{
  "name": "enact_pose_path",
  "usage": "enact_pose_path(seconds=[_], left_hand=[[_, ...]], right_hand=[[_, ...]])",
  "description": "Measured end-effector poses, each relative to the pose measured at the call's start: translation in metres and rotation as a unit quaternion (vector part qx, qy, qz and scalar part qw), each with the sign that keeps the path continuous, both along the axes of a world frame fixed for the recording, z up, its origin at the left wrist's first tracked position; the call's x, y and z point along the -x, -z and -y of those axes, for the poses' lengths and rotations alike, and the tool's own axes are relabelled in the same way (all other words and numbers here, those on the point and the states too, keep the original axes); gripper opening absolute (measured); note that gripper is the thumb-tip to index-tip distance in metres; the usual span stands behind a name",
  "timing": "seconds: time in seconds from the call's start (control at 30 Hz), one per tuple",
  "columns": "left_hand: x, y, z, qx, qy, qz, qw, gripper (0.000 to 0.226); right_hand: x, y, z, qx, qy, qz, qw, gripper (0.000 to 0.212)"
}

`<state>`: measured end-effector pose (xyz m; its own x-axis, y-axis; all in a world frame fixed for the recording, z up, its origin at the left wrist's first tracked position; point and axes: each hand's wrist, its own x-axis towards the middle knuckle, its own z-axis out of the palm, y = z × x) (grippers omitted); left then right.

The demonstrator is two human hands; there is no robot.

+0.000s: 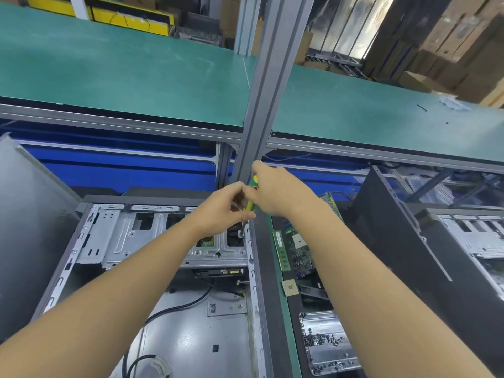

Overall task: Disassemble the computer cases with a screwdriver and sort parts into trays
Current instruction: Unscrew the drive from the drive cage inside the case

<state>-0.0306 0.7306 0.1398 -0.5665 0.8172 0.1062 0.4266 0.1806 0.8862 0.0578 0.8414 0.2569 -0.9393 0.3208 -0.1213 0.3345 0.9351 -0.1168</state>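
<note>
Right hand [275, 192]: wrapped round screwdriver [249, 205] handle; left hand [225, 211]: pinching it lower down, tip on drive cage [163, 241] screw inside open computer case [191, 345]. Mid-strip by the look: motherboard [300, 249] already out, screws in tray [321, 321], cage still mounted.

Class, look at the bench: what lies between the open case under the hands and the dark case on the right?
In the head view: a circuit board, a green memory stick, a small square chip and a metal tray holding screws.
</note>
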Motion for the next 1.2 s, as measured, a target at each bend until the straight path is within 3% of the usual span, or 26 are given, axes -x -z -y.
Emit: enact_pose_path(seconds=[0.07,0.17,0.27,0.3,0.37,0.47,0.53,0.63,0.73,0.77,0.83,0.9,0.97,1.0,1.1,1.2], left_hand=[[0.003,-0.002,0.005,-0.014,0.021,0.035,0.999,0.032],[0.001,-0.002,0.005,-0.037,0.047,0.104,0.993,0.034],[-0.006,0.001,0.003,-0.043,0.015,0.105,0.993,0.024],[-0.009,0.002,0.005,-0.030,-0.010,0.082,0.996,0.019],[-0.014,0.005,0.012,0.003,-0.075,0.034,0.997,0.015],[-0.016,0.004,0.037,0.084,-0.067,0.146,0.983,0.033],[-0.020,0.002,0.056,0.185,0.000,0.205,0.961,0.042],[-0.028,0.001,0.081,0.315,0.047,0.284,0.904,0.053],[-0.040,0.016,0.106,0.439,0.064,0.360,0.821,0.089],[-0.046,0.026,0.113,0.456,0.052,0.370,0.808,0.103],[-0.063,0.046,0.120,0.403,-0.013,0.425,0.810,0.112],[-0.080,0.066,0.113,0.195,-0.116,0.556,0.800,0.098],[-0.091,0.084,0.097,-0.033,-0.208,0.649,0.732,0.071],[-0.094,0.090,0.087,-0.105,-0.230,0.663,0.705,0.062],[-0.100,0.092,0.061,-0.202,-0.247,0.677,0.663,0.041],[-0.098,0.088,0.052,-0.221,-0.266,0.689,0.637,0.021]], right_hand=[[0.000,-0.005,-0.003,0.054,-0.028,0.032,0.998,0.016],[-0.001,-0.004,-0.002,0.083,-0.045,0.041,0.995,0.025],[-0.002,0.003,-0.001,0.100,-0.032,0.027,0.994,0.012],[-0.002,0.004,-0.001,0.099,-0.029,0.016,0.994,0.004],[-0.002,0.006,-0.001,0.083,-0.035,0.004,0.996,0.016],[0.000,0.009,0.002,0.045,-0.047,-0.016,0.998,0.026],[0.002,0.011,0.005,0.032,-0.051,-0.032,0.998,0.019],[0.005,0.007,0.012,0.092,-0.027,-0.007,0.995,0.024],[0.006,0.005,0.019,0.103,-0.008,0.016,0.995,0.027],[0.007,0.008,0.020,0.077,0.000,0.015,0.997,0.028],[0.005,0.008,0.024,-0.003,0.026,0.007,1.000,0.040],[0.005,0.005,0.027,-0.083,0.035,0.025,0.996,0.048],[0.006,0.003,0.029,-0.117,0.020,0.045,0.992,0.037],[0.006,0.003,0.030,-0.099,0.031,0.032,0.994,0.032],[0.006,0.002,0.030,-0.004,0.034,0.003,0.999,0.017],[0.005,-0.012,0.028,0.090,0.014,0.059,0.994,0.030]])
